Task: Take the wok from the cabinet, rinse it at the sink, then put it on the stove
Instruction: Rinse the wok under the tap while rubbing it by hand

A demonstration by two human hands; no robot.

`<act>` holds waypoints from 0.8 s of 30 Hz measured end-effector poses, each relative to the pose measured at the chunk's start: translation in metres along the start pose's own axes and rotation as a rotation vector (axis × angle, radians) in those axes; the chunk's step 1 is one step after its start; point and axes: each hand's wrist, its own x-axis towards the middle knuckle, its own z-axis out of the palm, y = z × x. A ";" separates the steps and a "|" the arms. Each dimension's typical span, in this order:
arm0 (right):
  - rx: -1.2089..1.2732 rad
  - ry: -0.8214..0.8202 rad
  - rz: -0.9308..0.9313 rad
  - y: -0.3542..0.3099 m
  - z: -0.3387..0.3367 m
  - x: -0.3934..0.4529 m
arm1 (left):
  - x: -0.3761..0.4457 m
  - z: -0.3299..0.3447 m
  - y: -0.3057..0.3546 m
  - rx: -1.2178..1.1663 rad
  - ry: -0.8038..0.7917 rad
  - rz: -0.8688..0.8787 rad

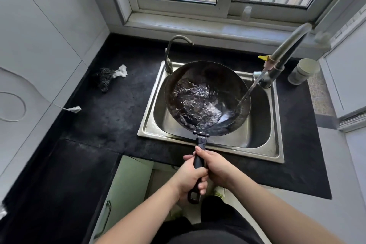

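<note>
A dark wok [215, 77] hangs over the steel sink [257, 148], with water sloshing in its bowl. A thin stream runs into its right side from the tall faucet [287, 49]. Its black handle [199, 161] points toward me. My left hand [188, 177] grips the lower part of the handle. My right hand [215, 166] grips it just above, fingers wrapped round from the right. No stove is in view.
A smaller curved tap [172, 49] stands at the sink's back left. On the black counter [111, 117] lie a scouring pad [104, 78] and a white rag [120, 71]. A grey jar [303, 71] stands at the right. An open cabinet door [122, 184] hangs below.
</note>
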 end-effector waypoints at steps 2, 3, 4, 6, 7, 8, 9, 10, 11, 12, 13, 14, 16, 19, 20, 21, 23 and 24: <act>0.048 -0.042 -0.013 -0.002 0.002 0.005 | 0.001 -0.005 0.005 0.070 0.008 0.036; 0.071 -0.064 -0.015 -0.003 0.003 0.007 | 0.001 -0.007 0.008 0.099 0.016 0.046; 0.090 -0.086 -0.013 -0.003 0.004 0.009 | 0.000 -0.008 0.011 0.126 0.024 0.052; 0.119 -0.136 -0.017 -0.004 0.007 0.013 | -0.002 -0.011 0.015 0.182 0.047 0.067; 0.126 -0.159 -0.018 -0.004 0.009 0.014 | -0.003 -0.013 0.016 0.213 0.061 0.070; 0.134 -0.179 -0.020 -0.004 0.010 0.015 | -0.005 -0.015 0.017 0.250 0.078 0.068; 0.137 -0.199 -0.017 -0.003 0.012 0.016 | -0.007 -0.017 0.018 0.294 0.097 0.065; 0.142 -0.211 -0.013 -0.002 0.014 0.017 | -0.008 -0.019 0.019 0.341 0.118 0.061; 0.149 -0.216 -0.010 -0.002 0.015 0.018 | -0.008 -0.020 0.019 0.387 0.138 0.058; 0.156 -0.211 -0.009 -0.002 0.017 0.017 | -0.009 -0.022 0.019 0.429 0.153 0.057; 0.163 -0.199 -0.009 -0.003 0.018 0.016 | -0.009 -0.023 0.020 0.465 0.166 0.056; 0.162 -0.195 -0.006 -0.004 0.020 0.015 | -0.010 -0.023 0.020 0.495 0.174 0.055; 0.152 -0.187 0.005 -0.007 0.024 0.012 | -0.010 -0.023 0.022 0.532 0.187 0.052; 0.090 -0.192 0.028 -0.009 0.025 0.012 | -0.010 -0.022 0.026 0.572 0.212 0.045; 0.073 -0.184 0.039 -0.010 0.025 0.012 | -0.009 -0.021 0.027 0.585 0.222 0.044; 0.060 -0.180 0.050 -0.010 0.025 0.013 | -0.009 -0.020 0.028 0.599 0.233 0.044; 0.061 -0.179 0.064 -0.011 0.026 0.016 | -0.010 -0.019 0.030 0.637 0.259 0.053; 0.081 -0.165 0.060 -0.011 0.028 0.016 | -0.011 -0.018 0.032 0.672 0.277 0.063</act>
